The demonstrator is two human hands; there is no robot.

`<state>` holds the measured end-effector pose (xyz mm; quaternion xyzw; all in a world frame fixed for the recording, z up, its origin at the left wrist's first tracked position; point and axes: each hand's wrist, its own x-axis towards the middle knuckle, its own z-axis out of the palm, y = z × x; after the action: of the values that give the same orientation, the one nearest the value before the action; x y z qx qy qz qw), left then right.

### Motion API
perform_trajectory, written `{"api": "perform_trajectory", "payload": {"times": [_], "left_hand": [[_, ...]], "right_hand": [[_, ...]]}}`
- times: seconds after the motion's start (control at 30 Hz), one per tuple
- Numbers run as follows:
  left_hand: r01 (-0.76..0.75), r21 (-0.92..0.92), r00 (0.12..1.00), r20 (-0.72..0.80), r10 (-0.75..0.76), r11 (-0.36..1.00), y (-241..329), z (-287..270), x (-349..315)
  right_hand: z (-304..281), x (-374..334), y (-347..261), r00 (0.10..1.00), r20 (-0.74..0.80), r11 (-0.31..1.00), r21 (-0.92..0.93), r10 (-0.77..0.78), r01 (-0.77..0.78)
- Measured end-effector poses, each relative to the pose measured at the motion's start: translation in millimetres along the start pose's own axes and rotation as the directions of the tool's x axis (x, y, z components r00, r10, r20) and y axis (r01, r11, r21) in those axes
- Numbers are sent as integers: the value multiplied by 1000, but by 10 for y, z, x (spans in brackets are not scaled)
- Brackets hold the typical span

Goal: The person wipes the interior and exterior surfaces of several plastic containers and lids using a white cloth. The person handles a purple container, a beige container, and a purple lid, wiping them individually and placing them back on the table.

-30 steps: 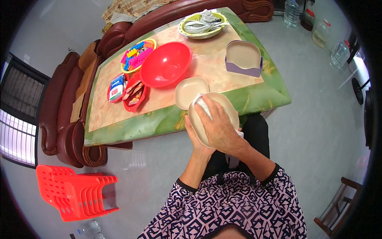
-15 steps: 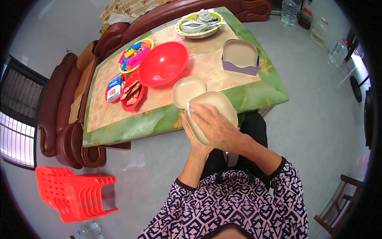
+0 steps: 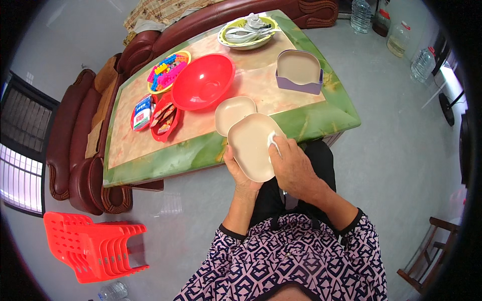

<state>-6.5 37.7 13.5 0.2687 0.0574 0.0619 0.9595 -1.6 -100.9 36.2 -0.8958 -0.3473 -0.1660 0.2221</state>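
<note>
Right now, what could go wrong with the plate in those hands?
The plate is held partly past the edge of the table, in the left hand, so it might drop if that grip slips. Its far side looks close to the other plate, so they could knock; I can't tell if they touch. The right hand has the white cloth near one side, so pushing there might tip it.

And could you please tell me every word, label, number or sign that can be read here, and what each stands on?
Blue and white packet: printing, too small and blurred to quote.
Brown packets beside it: markings, too small to read.
Beige plate in the left hand: no lettering visible.
</note>
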Motion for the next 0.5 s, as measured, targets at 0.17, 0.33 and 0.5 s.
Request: {"api": "perform_trajectory", "payload": {"times": [0.17, 0.33, 0.5], "left_hand": [[48, 2, 996, 73, -48, 999, 21, 73, -58], [0, 74, 1000, -3, 0, 997, -4, 39, -45], [69, 62, 997, 26, -71, 996, -10, 31, -91]], "right_hand": [[-80, -43, -278, 982, -93, 940, 285, -166, 185], [18, -77, -178, 955, -90, 950, 115, -282, 291], [74, -93, -29, 932, -197, 950, 21, -303, 313]]}}
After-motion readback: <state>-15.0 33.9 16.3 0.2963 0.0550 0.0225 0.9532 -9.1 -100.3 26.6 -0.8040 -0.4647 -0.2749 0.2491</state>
